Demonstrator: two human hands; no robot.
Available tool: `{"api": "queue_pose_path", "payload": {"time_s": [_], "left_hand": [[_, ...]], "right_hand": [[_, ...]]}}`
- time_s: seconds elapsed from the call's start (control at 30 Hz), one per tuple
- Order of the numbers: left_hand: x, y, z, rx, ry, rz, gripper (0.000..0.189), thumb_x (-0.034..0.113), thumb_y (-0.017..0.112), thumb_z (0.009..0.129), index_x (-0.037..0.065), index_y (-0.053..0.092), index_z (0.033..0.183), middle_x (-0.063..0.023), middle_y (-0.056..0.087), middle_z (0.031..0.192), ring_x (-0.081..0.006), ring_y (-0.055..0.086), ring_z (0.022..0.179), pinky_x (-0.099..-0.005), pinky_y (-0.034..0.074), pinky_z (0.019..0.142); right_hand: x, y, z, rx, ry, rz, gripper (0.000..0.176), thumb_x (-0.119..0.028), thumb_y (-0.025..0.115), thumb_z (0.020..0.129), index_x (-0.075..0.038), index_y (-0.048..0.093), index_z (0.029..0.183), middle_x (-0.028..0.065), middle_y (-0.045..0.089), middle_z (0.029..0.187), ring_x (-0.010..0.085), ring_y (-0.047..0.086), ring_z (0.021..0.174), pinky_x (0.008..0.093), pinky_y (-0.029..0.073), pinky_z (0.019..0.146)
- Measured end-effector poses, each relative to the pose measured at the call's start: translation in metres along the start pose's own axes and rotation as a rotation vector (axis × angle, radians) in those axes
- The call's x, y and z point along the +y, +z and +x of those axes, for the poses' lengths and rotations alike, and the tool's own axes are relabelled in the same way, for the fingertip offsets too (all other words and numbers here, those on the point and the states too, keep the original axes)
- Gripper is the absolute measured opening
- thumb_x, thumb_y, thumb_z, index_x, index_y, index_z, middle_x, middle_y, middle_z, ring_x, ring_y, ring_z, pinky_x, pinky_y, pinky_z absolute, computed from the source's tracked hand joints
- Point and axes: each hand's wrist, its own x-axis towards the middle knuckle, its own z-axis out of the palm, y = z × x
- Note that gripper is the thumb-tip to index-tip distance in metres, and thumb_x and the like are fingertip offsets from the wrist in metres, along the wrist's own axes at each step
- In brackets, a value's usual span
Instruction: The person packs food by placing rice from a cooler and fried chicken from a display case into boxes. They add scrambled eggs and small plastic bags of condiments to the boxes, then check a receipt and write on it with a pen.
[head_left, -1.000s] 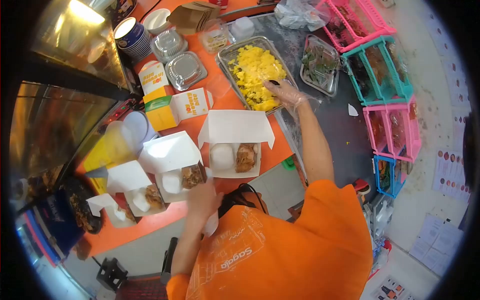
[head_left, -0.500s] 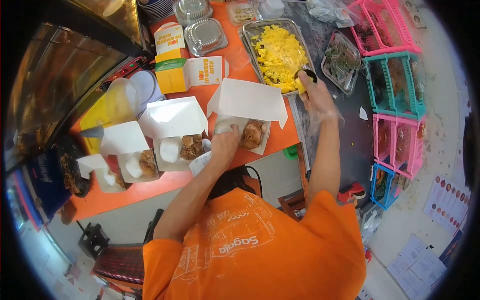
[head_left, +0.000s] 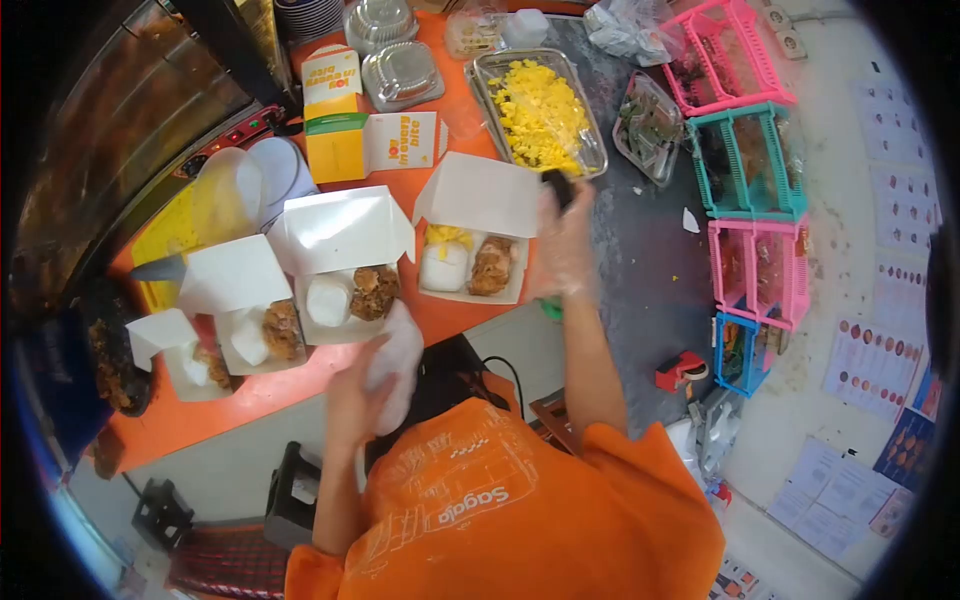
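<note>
On the orange desk [head_left: 450,318], beside a glass warmer at the left: a row of open white boxes, with a steel tray of yellow food [head_left: 540,110] behind and coloured baskets [head_left: 750,160] off to the right. Above the desk's front edge, in a clear glove, the right hand [head_left: 565,250], grip closed round a black scoop [head_left: 556,187]. Just left of that hand, the nearest box [head_left: 470,265], lid up, holding white rice, fried chicken and a little yellow food in its back corner. Scoop at the lid's right edge, between box and tray. Lower down, off the desk's front, the left hand [head_left: 358,400], grip closed on a white sheet [head_left: 397,350], just below the second box [head_left: 345,295].
</note>
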Motion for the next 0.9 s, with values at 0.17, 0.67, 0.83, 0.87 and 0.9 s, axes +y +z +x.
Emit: {"api": "queue_pose_path", "payload": {"time_s": [0.17,0.67,0.83,0.87,0.9], "left_hand": [[-0.031,-0.03,-0.029,0.231,-0.175,-0.192,0.017,-0.001,0.063,0.087,-0.005,0.068,0.103,-0.0107,0.071,0.093,-0.014,0.062,0.084,-0.0284,0.049,0.075],[-0.028,-0.004,-0.003,0.276,-0.367,-0.321,0.015,0.0,0.064,0.088,-0.004,0.068,0.102,-0.0101,0.07,0.093,-0.0149,0.063,0.087,-0.028,0.048,0.081],[-0.016,-0.013,-0.008,0.33,-0.377,-0.264,0.017,0.0,0.063,0.088,-0.005,0.067,0.105,-0.011,0.07,0.093,-0.0151,0.063,0.086,-0.0281,0.048,0.079],[-0.015,-0.015,-0.012,0.349,-0.393,-0.261,0.018,0.0,0.063,0.089,-0.005,0.066,0.106,-0.0112,0.07,0.093,-0.0153,0.063,0.086,-0.0281,0.049,0.078],[-0.015,-0.016,-0.017,0.352,-0.393,-0.258,0.018,0.0,0.063,0.089,-0.005,0.066,0.106,-0.0112,0.07,0.093,-0.0153,0.063,0.086,-0.0281,0.049,0.078]], "right_hand": [[0.024,-0.05,0.108,-0.118,0.219,-0.777,0.049,-0.033,0.053,0.096,0.0,0.042,0.131,0.0277,0.064,0.117,0.0388,0.064,0.107,0.0476,0.048,0.088],[0.056,-0.013,0.162,-0.625,0.148,-1.175,0.038,-0.025,0.058,0.089,-0.006,0.061,0.122,0.0215,0.067,0.115,0.0365,0.068,0.103,0.0434,0.054,0.086],[0.07,-0.039,0.193,-0.751,0.014,-0.514,0.05,-0.026,0.06,0.091,-0.012,0.05,0.138,0.0107,0.068,0.095,0.0187,0.065,0.082,0.0364,0.052,0.075],[0.079,-0.043,0.194,-0.744,-0.016,-0.436,0.053,-0.024,0.061,0.092,-0.011,0.047,0.142,0.0061,0.062,0.088,0.0125,0.056,0.077,0.033,0.048,0.069],[0.088,-0.048,0.198,-0.745,-0.018,-0.433,0.053,-0.024,0.061,0.092,-0.011,0.047,0.142,0.0061,0.062,0.088,0.0125,0.056,0.077,0.033,0.048,0.069]]}}
